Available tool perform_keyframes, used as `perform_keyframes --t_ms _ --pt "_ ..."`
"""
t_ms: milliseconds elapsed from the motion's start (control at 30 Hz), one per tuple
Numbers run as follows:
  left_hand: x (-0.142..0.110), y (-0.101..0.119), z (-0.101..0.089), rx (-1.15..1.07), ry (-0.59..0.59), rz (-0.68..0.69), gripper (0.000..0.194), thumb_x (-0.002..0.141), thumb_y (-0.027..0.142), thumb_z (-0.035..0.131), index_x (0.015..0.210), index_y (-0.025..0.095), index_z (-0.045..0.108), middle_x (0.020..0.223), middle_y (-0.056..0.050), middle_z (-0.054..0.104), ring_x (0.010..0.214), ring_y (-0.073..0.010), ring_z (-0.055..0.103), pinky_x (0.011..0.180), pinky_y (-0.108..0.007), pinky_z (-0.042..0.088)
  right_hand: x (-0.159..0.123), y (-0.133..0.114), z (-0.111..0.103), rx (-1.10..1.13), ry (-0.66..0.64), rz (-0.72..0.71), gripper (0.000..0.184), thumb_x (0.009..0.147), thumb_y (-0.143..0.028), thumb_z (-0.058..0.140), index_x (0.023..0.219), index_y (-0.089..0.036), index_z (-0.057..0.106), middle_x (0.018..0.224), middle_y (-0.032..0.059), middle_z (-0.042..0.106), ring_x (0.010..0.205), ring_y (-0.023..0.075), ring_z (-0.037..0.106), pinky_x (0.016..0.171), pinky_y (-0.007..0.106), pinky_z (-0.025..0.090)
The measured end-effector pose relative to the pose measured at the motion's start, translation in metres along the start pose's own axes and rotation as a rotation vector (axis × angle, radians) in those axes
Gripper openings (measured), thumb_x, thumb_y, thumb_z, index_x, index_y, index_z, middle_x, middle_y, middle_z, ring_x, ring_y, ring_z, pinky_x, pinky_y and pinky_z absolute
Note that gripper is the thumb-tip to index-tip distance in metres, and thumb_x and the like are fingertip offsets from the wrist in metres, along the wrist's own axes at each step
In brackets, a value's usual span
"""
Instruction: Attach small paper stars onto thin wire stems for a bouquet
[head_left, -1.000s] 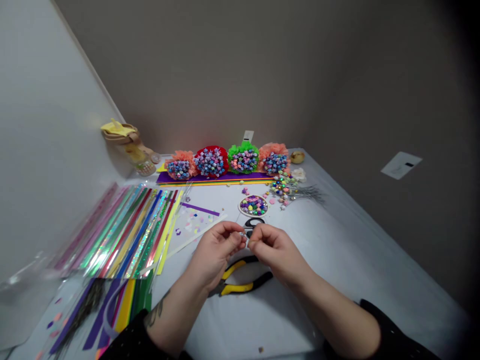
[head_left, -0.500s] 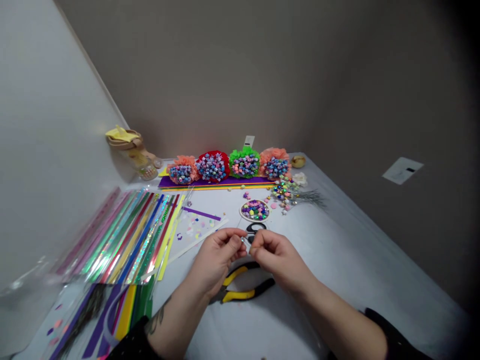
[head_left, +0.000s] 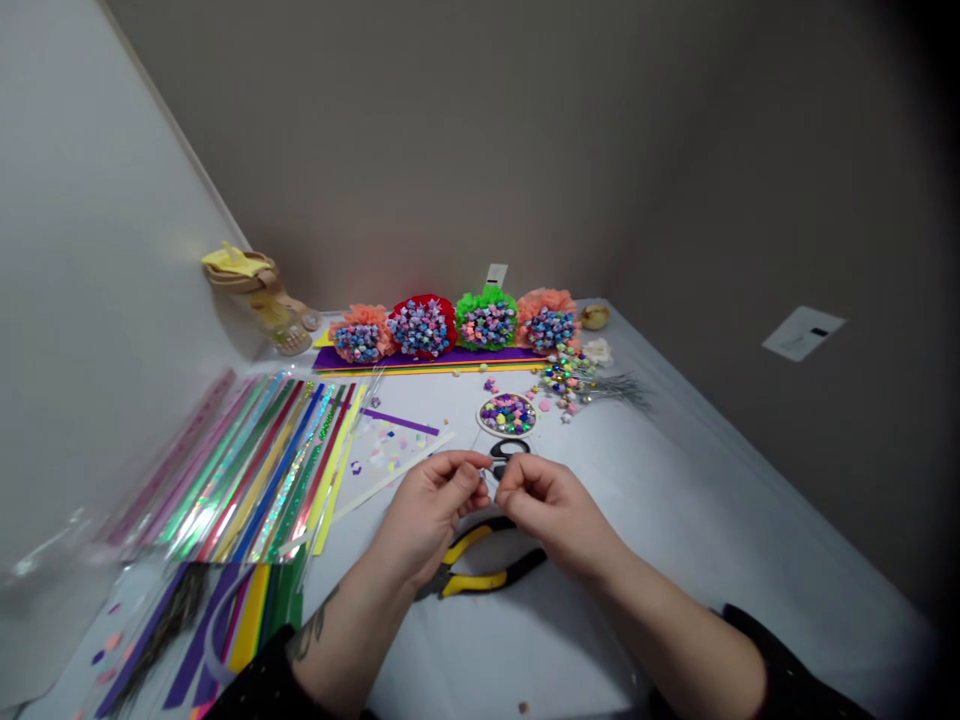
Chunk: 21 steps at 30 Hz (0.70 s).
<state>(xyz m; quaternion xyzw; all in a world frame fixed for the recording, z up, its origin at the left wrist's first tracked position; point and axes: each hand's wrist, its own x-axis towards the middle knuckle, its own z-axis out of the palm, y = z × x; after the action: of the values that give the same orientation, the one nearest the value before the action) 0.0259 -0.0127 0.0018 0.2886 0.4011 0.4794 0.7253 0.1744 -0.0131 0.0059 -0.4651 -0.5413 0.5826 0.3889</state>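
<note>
My left hand [head_left: 431, 507] and my right hand [head_left: 547, 505] meet above the white table [head_left: 675, 500], fingertips pinched together on a tiny shiny piece [head_left: 489, 474] that I cannot name. Both hands are closed. Under them lie yellow-and-black pliers [head_left: 480, 565]. Just beyond my fingers are black scissors [head_left: 510, 449] and a small round dish of coloured paper stars [head_left: 508, 412].
Shiny coloured paper strips [head_left: 255, 465] fan out at the left, with darker strips [head_left: 225, 620] nearer me. Several star bouquets in paper ruffles [head_left: 450, 325] line the far wall on purple sheets. Loose stars and wire stems [head_left: 585, 380] lie at the right. A tan sandal [head_left: 259, 290] stands back left.
My hands stay pinched together at the same spot, with only small finger shifts. The view bobbed slightly down and back up.
</note>
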Motion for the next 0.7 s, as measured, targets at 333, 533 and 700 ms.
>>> perform_keyframes --t_ms 333,533,700 --pt "-0.0001 0.0001 0.0003 0.009 0.005 0.002 0.026 0.067 0.034 0.076 0.081 0.013 0.068 0.06 0.0 0.061 0.058 -0.008 0.056 0.062 -0.02 0.046 -0.0005 -0.0028 -0.0003 -0.013 -0.005 -0.013 0.007 0.064 -0.019 0.051 0.059 -0.018 0.047 0.054 -0.0044 0.045 0.053 0.009 0.037 0.051 0.021 0.03" --pt "0.0001 0.0003 0.0 0.031 0.002 0.014 0.025 0.069 0.033 0.075 0.082 0.013 0.068 0.062 0.0 0.061 0.059 -0.0084 0.056 0.062 -0.02 0.046 -0.0008 -0.0017 -0.0009 -0.017 -0.015 -0.013 0.007 0.065 -0.019 0.051 0.059 -0.018 0.047 0.055 -0.0046 0.045 0.053 0.0088 0.037 0.051 0.021 0.03" --pt "0.0002 0.0007 -0.0009 0.099 0.007 0.053 0.023 0.069 0.033 0.074 0.08 0.014 0.069 0.061 0.0 0.061 0.058 -0.0089 0.055 0.061 -0.021 0.045 -0.0017 -0.0002 -0.0017 -0.041 -0.022 -0.02 0.008 0.067 -0.018 0.051 0.06 -0.018 0.047 0.057 -0.0045 0.045 0.054 0.0091 0.038 0.052 0.021 0.031"
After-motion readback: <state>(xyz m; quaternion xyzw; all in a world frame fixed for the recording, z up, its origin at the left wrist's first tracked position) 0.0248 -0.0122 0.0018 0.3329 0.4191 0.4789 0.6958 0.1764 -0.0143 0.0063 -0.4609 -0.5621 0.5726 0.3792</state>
